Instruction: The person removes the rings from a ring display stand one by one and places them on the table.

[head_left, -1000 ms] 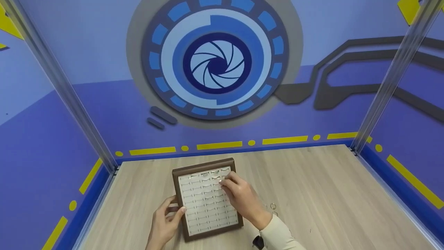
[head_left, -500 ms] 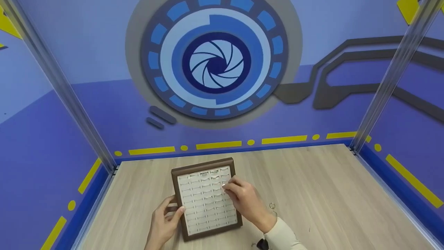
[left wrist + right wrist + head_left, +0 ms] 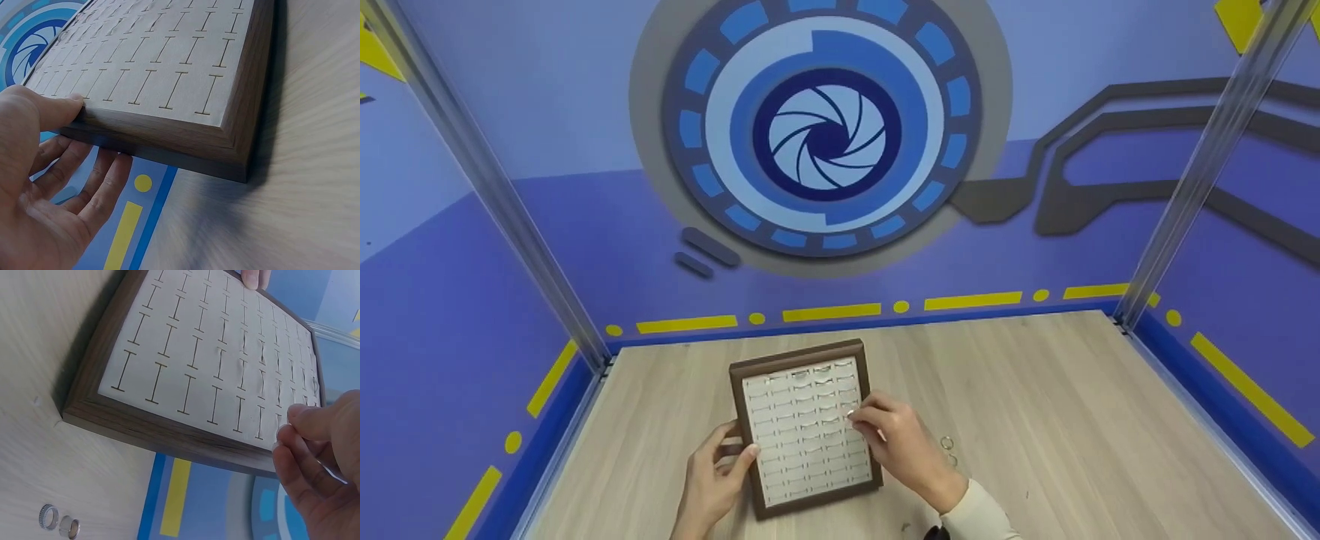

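Observation:
A ring display tray [image 3: 796,356] has a brown wooden frame and a pale pad with rows of slits. Several rings sit in its upper slits; the lower rows show bare slits. My left hand [image 3: 712,469] holds the left side, thumb on the front edge, fingers beneath, as the left wrist view also shows. At the right-hand column, about halfway down, my right hand [image 3: 904,446] pinches a small shiny ring [image 3: 850,413] between thumb and fingertips. In the right wrist view these fingertips [image 3: 288,430] mostly hide it. Two loose rings [image 3: 49,516] lie on the table.
The wood-grain table [image 3: 1035,405] is bounded by blue printed walls [image 3: 585,255] and metal posts [image 3: 1200,172]. A small dark item [image 3: 906,527], too small to identify, lies near the front. A black device [image 3: 936,533] shows at my right wrist.
My right hand has moved down along the tray's right-hand column, slightly rightward, with the small ring at its fingertips. My left hand keeps the same hold, and the tray has barely moved.

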A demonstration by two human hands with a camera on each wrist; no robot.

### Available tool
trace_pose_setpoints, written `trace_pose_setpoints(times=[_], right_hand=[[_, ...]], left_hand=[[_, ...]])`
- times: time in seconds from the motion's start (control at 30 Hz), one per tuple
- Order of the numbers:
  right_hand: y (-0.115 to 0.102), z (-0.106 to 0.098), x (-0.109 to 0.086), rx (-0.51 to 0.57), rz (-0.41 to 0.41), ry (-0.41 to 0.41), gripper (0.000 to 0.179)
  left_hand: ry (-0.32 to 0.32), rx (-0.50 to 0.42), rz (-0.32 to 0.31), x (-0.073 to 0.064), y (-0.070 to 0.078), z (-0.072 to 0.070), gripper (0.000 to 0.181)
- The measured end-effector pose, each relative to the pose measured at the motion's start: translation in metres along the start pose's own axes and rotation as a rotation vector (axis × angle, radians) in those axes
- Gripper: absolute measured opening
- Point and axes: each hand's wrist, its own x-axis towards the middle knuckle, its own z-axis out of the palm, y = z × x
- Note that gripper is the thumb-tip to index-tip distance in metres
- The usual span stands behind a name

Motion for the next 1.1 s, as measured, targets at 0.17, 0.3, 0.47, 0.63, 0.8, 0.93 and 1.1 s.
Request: trace_pose_setpoints(times=[0.17,0.3,0.47,0.63,0.8,0.93,1.1], right_hand=[[0.002,-0.002,-0.007,0.025,0.005,-0.018,0.009],[0.005,-0.003,-0.011,0.019,0.006,-0.018,0.011],[0.006,-0.004,-0.015,0.019,0.048,-0.020,0.016],[0.007,-0.005,-0.021,0.021,0.102,-0.036,0.016],[0.010,-0.007,-0.028,0.001,0.088,-0.037,0.017],[0.012,-0.011,-0.032,-0.024,0.069,-0.030,0.019],[0.017,-0.015,-0.037,-0.055,0.027,-0.013,0.019]], left_hand=[[0.007,0.010,0.020,0.001,0.000,0.000,0.048],[0.007,0.021,0.021,0.002,-0.001,0.000,0.048],[0.000,0.015,0.005,0.001,0.001,0.000,0.049],[0.001,0.018,0.008,0.001,0.000,0.000,0.049],[0.002,0.016,0.006,0.001,0.001,0.001,0.049],[-0.003,0.026,-0.006,0.001,0.001,0.001,0.050],[0.005,0.030,-0.003,0.001,0.000,0.001,0.050]])
